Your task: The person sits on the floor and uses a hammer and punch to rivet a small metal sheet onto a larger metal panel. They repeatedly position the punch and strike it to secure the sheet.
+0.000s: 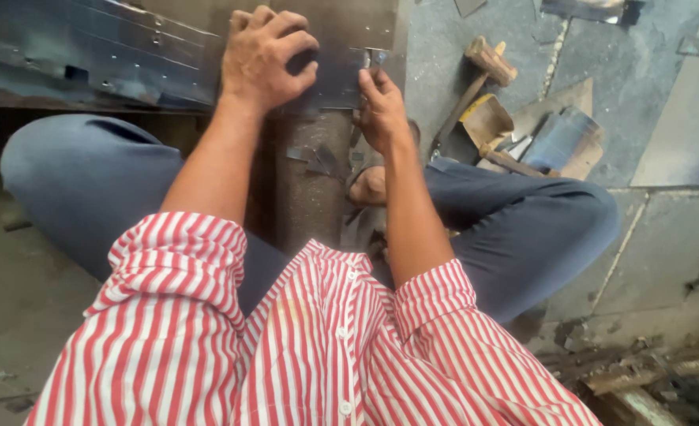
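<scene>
— Steel, dark and bluish: that is the sheet-metal piece point(128, 55) I have under my hands. It lies across the top of the view, resting on a block in front of my crossed legs, with small holes punched along its folds.

— What is each hand doing with it?

— My left hand point(266, 55) is curled into a loose fist and presses knuckles-down on the sheet near its right end; it pins the metal but wraps around nothing that I can see. My right hand point(381, 110) is pinched shut at the sheet's right edge, thumb and fingertips closed on a small metal tab point(375, 57) that sticks up there. Whether that tab is part of the sheet or a separate tool, I cannot tell.

— And around it?

— Just below the hands, small metal offcuts point(318, 158) lie on the block. My bare foot point(369, 188) shows beside the right wrist. To the right, on the grey stone floor point(665, 229), lies a wooden mallet point(479, 75), touching a heap of bent sheet scraps point(558, 138). Rusty scrap point(641, 371) sits at the lower right corner, well apart from the hands.
</scene>
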